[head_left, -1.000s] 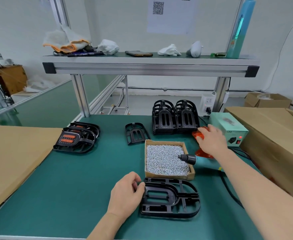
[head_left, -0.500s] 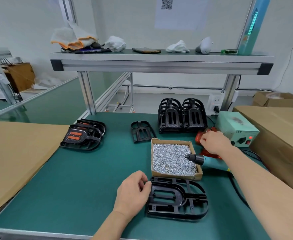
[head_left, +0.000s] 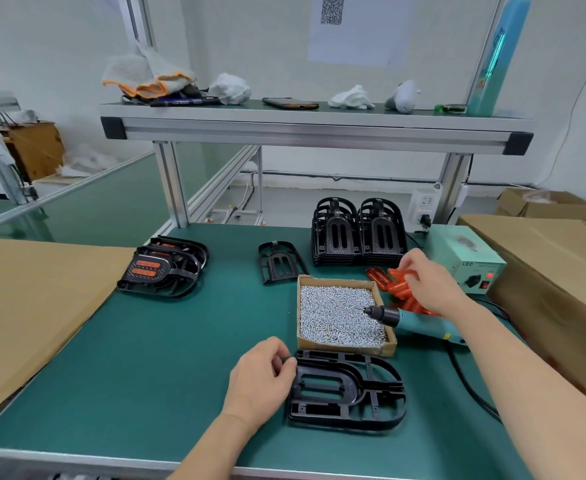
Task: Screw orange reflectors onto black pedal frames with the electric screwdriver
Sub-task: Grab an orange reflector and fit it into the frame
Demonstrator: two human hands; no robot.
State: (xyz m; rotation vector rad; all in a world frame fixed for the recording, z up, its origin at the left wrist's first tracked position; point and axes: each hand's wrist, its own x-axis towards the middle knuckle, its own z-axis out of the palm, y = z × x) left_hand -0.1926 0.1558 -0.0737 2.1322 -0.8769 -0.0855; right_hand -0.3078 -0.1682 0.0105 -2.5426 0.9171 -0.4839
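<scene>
A black pedal frame [head_left: 348, 393] lies flat near the front of the green table. My left hand [head_left: 262, 379] holds its left end, fingers curled on the rim. My right hand [head_left: 426, 282] reaches into a pile of orange reflectors [head_left: 393, 284] right of the screw box and pinches one reflector. The teal electric screwdriver [head_left: 412, 320] lies on the table under my right forearm, its bit over a cardboard box of silver screws [head_left: 340, 315]. Finished frames with orange reflectors [head_left: 161, 268] are stacked at the left.
Two stacks of bare black frames [head_left: 359, 232] stand at the back, with a single frame [head_left: 279, 261] beside them. A pale green power supply [head_left: 468, 263] sits at the right by brown cartons [head_left: 554, 271]. Cardboard sheet [head_left: 31, 306] covers the left. An aluminium shelf [head_left: 312, 128] spans overhead.
My right hand has lifted slightly over the reflector pile and closed its fingers on one reflector. My left hand stays on the frame. The camera has moved closer.
</scene>
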